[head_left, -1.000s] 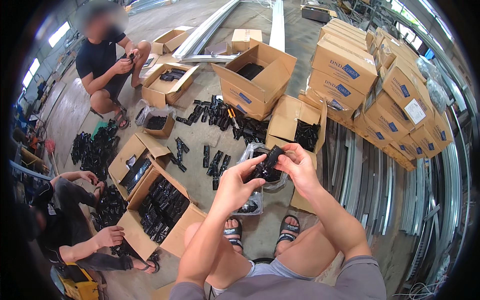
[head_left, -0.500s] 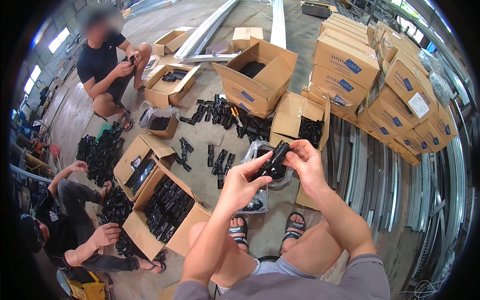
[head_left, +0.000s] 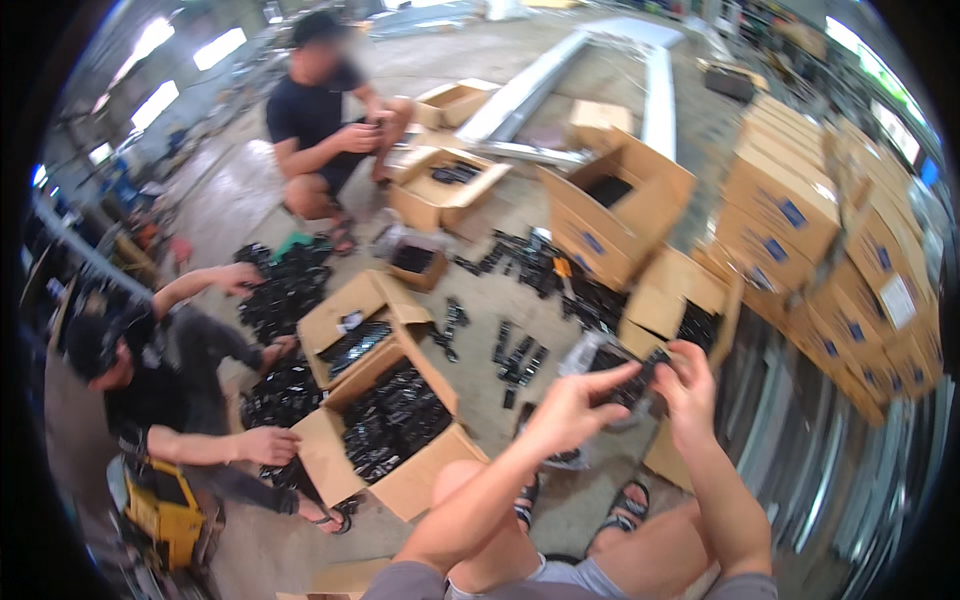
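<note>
A short black tubular fitting (head_left: pixel 650 364) is held between my two hands, above a small bagged container of black parts. My left hand (head_left: pixel 578 408) has its thumb and index finger closed about the near end of the fitting. My right hand (head_left: pixel 687 388) pinches the far end with its fingertips. Motion blurs the fitting, and my fingers cover part of it. Loose black fittings (head_left: pixel 517 358) lie in short rows on the floor to the left of my hands. Just beyond them stands an open carton (head_left: pixel 648 322) with black parts inside.
Left of my knees is a large open carton (head_left: pixel 325 455) full of black pieces. Two co-workers crouch or sit: one person (head_left: pixel 310 120) at the far left, another (head_left: pixel 150 370) beside a black heap (head_left: pixel 285 290). Stacked cartons (head_left: pixel 780 210) and metal profiles (head_left: pixel 770 480) line the right.
The view has swung left, so the surroundings sit further right in it. Both my hands keep hold of the fitting. The seated co-worker's far hand now rests on the black heap.
</note>
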